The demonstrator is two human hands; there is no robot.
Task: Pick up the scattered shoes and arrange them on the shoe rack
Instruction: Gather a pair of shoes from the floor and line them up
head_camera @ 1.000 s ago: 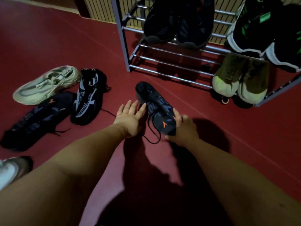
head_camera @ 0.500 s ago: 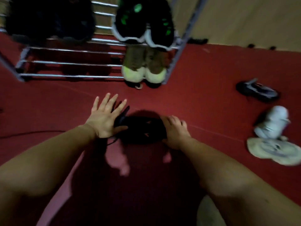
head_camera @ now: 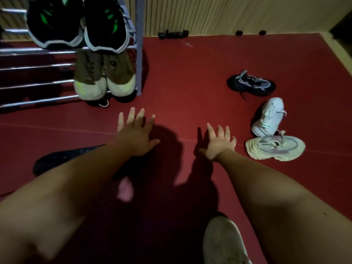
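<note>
Head cam, the only view we've got: both hands are empty with fingers spread, left hand [head_camera: 136,135] and right hand [head_camera: 220,143] hanging over bare red floor [head_camera: 181,73]. The black shoe [head_camera: 62,159] lies on the floor under the left forearm, mostly hidden. To the right sit a dark sneaker [head_camera: 251,83], a white sneaker [head_camera: 269,117] and a cream sneaker [head_camera: 275,148] on its side, the white one touching the cream one. The shoe rack [head_camera: 139,44] has a black-and-green pair up top and an olive pair below.

Risk, I'd say: that black shoe gets forgotten or swept aside by the arm, since it's out of the person's sight. It's dim too, so a grab could catch laces only.

Versus half a second ago: the black shoe was between both hands, now it's let go, and the view has swung right.
</note>
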